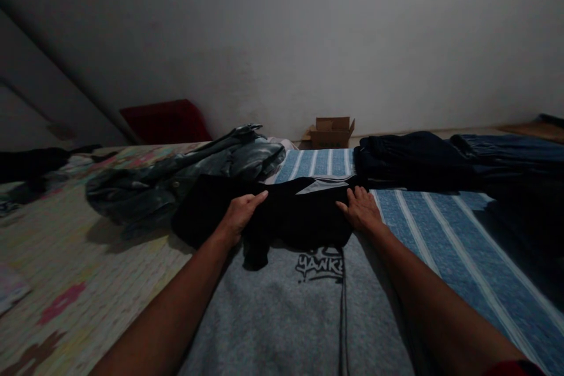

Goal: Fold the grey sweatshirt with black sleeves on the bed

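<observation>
A grey jacket (282, 311) with black sleeves and lettering that starts "YANK" lies in front of me, its dark front edge running lengthwise. Black cloth (299, 217), seemingly a sleeve, is folded across its upper part. My left hand (241, 212) is closed on the black cloth at the left, thumb on top and pointing right; its other fingers are partly hidden. At the right side, my right hand (361, 208) rests on the jacket with fingers apart, near the light grey patch by the collar.
A crumpled grey-green garment (229, 158) lies just beyond at the left. Folded dark trousers (405, 158) are stacked at the right on a blue striped cloth (409, 217). An open cardboard box (331, 132) and a red object (167, 120) stand by the wall.
</observation>
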Demonstrator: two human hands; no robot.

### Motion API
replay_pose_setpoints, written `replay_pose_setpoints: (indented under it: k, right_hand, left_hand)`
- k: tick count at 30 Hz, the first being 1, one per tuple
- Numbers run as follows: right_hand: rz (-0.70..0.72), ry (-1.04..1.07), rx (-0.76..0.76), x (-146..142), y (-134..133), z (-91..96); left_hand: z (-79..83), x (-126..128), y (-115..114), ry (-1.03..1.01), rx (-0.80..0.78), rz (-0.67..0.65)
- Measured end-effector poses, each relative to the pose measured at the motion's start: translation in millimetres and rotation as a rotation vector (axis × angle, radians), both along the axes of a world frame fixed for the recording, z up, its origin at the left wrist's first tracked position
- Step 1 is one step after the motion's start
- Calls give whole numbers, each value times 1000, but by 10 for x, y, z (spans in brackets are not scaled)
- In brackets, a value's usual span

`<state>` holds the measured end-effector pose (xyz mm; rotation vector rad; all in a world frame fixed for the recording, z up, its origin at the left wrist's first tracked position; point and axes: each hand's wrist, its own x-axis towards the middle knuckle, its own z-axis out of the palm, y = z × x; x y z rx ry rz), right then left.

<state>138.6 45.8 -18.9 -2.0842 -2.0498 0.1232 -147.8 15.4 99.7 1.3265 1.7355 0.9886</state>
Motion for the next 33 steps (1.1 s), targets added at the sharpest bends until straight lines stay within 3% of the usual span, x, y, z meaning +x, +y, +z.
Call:
replay_pose_setpoints:
  k: [2, 6, 9, 14, 17, 20, 23, 28, 33]
  right_hand:
    - [-1, -4, 2, 1, -1, -10]
    - [-7, -17, 7, 0, 11, -33]
    - [3, -29, 12, 3, 21, -45]
    - [10, -44, 28, 6, 24, -52]
    - [10, -46, 30, 4, 20, -53]
    - [5, -47, 32, 0, 20, -58]
    - [0, -47, 30, -2, 22, -63]
    - [6, -40, 26, -2, 12, -46]
    - [6, -32, 16, -3, 0, -22]
  left_hand:
    - [6, -24, -81, 84, 17, -10]
    - [-54, -72, -233, 340, 103, 98]
    - [-135, -70, -381, 493, 60, 116]
    - [-291, 7, -637, 651, -79, 50]
    - [-394, 31, -695, 718, -35, -10]
    - [-421, 5, -673, 756, 13, 18]
    - [-295, -64, -627, 679, 46, 71]
    - [173, -212, -602, 418, 152, 169]
    - [528, -355, -619, -95, 81, 221]
